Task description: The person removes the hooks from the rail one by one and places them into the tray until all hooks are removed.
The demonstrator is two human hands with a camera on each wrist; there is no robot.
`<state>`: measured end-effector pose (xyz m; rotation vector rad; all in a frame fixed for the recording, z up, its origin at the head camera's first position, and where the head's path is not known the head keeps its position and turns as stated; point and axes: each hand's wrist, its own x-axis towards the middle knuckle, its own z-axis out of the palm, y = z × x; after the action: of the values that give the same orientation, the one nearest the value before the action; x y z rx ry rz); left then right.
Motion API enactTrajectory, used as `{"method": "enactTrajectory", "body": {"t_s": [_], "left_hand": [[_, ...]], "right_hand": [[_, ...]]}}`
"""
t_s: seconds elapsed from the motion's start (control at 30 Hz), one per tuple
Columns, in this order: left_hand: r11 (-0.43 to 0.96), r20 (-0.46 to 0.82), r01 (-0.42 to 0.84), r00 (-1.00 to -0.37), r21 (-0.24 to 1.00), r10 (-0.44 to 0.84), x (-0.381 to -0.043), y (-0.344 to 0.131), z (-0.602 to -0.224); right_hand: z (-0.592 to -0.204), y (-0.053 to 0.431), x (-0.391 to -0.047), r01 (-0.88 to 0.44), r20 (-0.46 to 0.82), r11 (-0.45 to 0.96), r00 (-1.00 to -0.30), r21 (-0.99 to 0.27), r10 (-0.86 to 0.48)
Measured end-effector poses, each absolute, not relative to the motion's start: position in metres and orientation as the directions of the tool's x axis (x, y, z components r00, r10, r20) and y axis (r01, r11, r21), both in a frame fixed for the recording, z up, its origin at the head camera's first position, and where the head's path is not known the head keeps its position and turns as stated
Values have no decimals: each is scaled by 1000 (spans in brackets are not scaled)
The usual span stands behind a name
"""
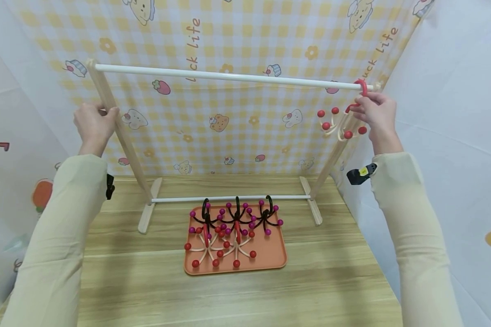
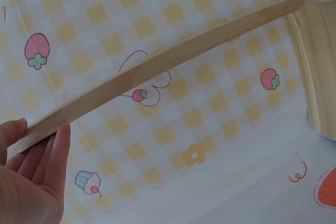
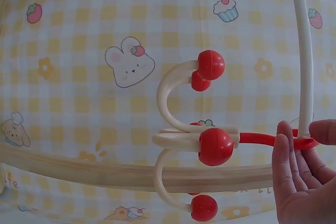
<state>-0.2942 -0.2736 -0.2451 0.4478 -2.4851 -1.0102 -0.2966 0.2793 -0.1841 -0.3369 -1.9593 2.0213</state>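
Observation:
High on the right, my right hand (image 1: pixel 376 113) pinches the red hook of a multi-arm hanger (image 1: pixel 343 129) with cream arms and red ball tips. Its hook curves over the white top rod (image 1: pixel 229 76) close to the rod's right end. The right wrist view shows my thumb and fingers round the red hook (image 3: pixel 257 138) at the rod, with the cream arms (image 3: pixel 168 93) hanging free. On the other side my left hand (image 1: pixel 97 125) grips the left wooden post (image 1: pixel 124 141) of the rack, thumb on one side and fingers on the other (image 2: pixel 61 145).
An orange tray (image 1: pixel 266 261) lies on the wooden table (image 1: pixel 245 297) in front of the lower white rod (image 1: pixel 229 198). It bears 3 black hangers (image 1: pixel 237 215) with purple tips and 2 cream ones (image 1: pixel 237 247) with red tips. The right post (image 1: pixel 331 163) stands below my right hand.

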Motion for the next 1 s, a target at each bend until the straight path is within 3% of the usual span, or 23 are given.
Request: {"method": "enactTrajectory", "body": {"t_s": [1.0], "left_hand": [[702,292,-124,-848,702,-441,-293,-273,-247]], "right_hand": [[-171,276,-280,-209,156,-131,-931,-969,331]]}}
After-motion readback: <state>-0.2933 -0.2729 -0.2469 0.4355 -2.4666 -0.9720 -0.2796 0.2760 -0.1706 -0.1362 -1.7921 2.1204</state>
